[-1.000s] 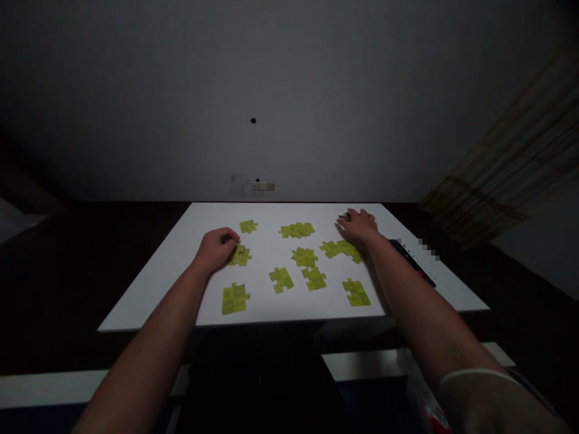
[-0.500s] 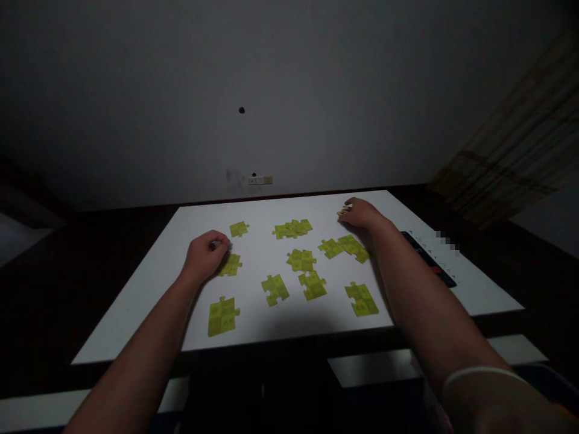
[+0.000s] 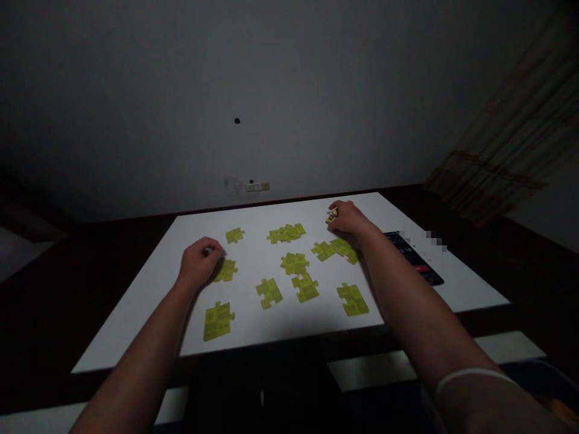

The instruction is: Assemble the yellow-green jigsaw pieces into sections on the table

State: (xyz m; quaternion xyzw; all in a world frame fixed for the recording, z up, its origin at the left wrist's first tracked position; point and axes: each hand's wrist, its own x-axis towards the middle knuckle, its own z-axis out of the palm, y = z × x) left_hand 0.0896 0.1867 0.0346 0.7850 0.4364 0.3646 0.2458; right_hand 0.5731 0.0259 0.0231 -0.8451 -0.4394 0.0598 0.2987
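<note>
Green puzzle pieces lie scattered over the white table (image 3: 149,283). My right hand (image 3: 347,217) is at the far right part of the table, closed on a small puzzle piece (image 3: 332,216) whose pale and dark patterned side shows. On the left, my left hand (image 3: 200,262) is curled with thumb and fingertips together, beside a green piece (image 3: 227,270); what it holds, if anything, is too small to make out. Overlapping pieces (image 3: 286,232) lie at the back middle, and others (image 3: 295,263) in the centre. A single piece (image 3: 219,320) is near the front left edge.
A dark phone-like device (image 3: 414,258) lies right of my right forearm. More green pieces lie at the front right (image 3: 353,299) and back left (image 3: 234,235). Behind the table are a grey wall with sockets (image 3: 257,187) and a curtain (image 3: 488,163) at the right.
The view has shifted slightly, so the table's contents appear further left. The piece in my right hand has tilted and shows more of its patterned side. My left hand stays curled beside the same piece.
</note>
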